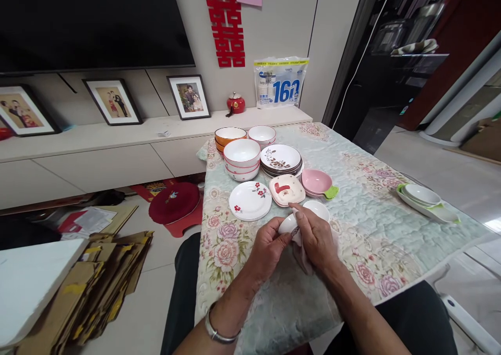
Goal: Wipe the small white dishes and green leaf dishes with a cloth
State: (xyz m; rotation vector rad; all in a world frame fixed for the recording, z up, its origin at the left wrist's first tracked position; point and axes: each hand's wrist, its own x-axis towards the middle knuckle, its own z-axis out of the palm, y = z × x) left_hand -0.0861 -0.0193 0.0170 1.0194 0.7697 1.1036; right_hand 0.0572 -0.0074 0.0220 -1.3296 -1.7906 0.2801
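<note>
A small white dish (287, 224) is gripped at its left side by my left hand (266, 245), its fingers curled around the rim. My right hand (318, 235) presses a pale pinkish cloth (302, 260) to the same dish; part of the dish is hidden behind my fingers. Just past my right hand lies another small white dish (320, 209), partly covered by the hand. Beyond them are a squarish cream dish (293, 193) with a red pattern, a stack of flower-printed white plates (246, 204) and pink bowls (316, 180) with a green leaf-shaped handle.
Farther back stand white bowls (241, 156), orange bowls (229, 134), more white bowls (263, 134) and brown-patterned plates (284, 157). White dishes (421, 194) with green edges sit at the right. A floral tablecloth (383, 235) covers the table. A red stool (174, 203) and flattened cardboard (105, 287) are left.
</note>
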